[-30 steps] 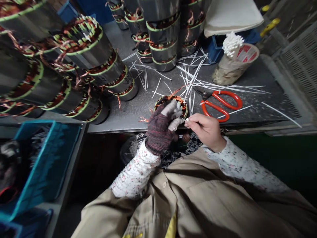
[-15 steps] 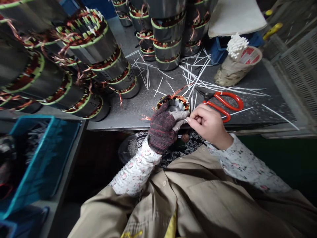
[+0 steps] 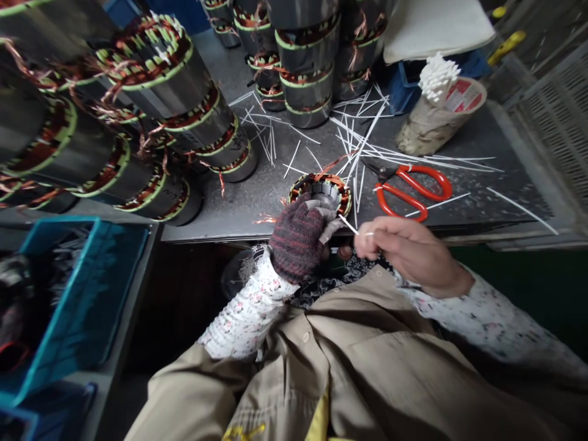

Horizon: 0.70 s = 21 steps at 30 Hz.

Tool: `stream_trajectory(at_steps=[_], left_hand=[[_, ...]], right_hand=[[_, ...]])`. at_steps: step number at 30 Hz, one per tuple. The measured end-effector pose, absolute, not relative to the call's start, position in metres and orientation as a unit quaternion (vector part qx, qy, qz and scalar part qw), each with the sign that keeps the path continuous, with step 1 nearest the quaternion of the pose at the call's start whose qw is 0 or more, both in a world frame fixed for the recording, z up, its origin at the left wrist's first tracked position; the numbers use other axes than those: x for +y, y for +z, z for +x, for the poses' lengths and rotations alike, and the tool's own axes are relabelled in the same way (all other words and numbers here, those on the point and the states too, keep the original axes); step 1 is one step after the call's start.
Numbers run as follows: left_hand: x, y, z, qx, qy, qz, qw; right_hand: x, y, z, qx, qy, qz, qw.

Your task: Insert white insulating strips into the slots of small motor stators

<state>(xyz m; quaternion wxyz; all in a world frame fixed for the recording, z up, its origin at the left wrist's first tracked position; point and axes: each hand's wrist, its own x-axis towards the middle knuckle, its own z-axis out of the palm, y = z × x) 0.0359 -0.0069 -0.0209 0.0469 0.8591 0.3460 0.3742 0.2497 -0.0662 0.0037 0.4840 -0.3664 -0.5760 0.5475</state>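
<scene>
A wound motor stator [image 3: 340, 187], a ring of copper coils with pale green edging, sits at the bench's front edge. My left hand [image 3: 301, 236], in a dark knitted glove with light fingertips, is closed on its near side and hides part of it. My bare right hand [image 3: 408, 248] is just to the right, fingers pinched on a thin white cable tie [image 3: 348, 224]. The tie stretches from the stator's near right rim to my right fingers. Right of the stator lie red-handled scissors [image 3: 416, 191], blades toward the scattered white strips [image 3: 362, 144].
Tall stacks of stators [image 3: 193, 116] stand at the left, with more stacks [image 3: 307, 79] behind. A cup [image 3: 429, 125] of white ties stands at the back right, near a blue bin [image 3: 404, 92]. A teal crate [image 3: 78, 294] is at the lower left.
My right hand has moved right and toward my body, away from the stator, with a longer stretch of the white tie now showing. My left hand stays on the stator.
</scene>
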Motion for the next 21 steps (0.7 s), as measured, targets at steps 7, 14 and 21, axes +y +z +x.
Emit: stream_trajectory(at_steps=[7, 14, 21], left_hand=[[-0.01, -0.033, 0.053, 0.338, 0.369, 0.866, -0.007], [-0.011, -0.022, 0.045, 0.309, 0.285, 0.907, -0.011], [0.023, 0.001, 0.001, 0.307, 0.223, 0.925, 0.015]], right_hand=[[-0.018, 0.009, 0.231, -0.506, 0.476, -0.378, 0.612], [0.0, -0.013, 0.213, -0.563, 0.223, -0.482, 0.633], [-0.045, -0.053, 0.227, -0.742, 0.045, -0.445, 0.499]])
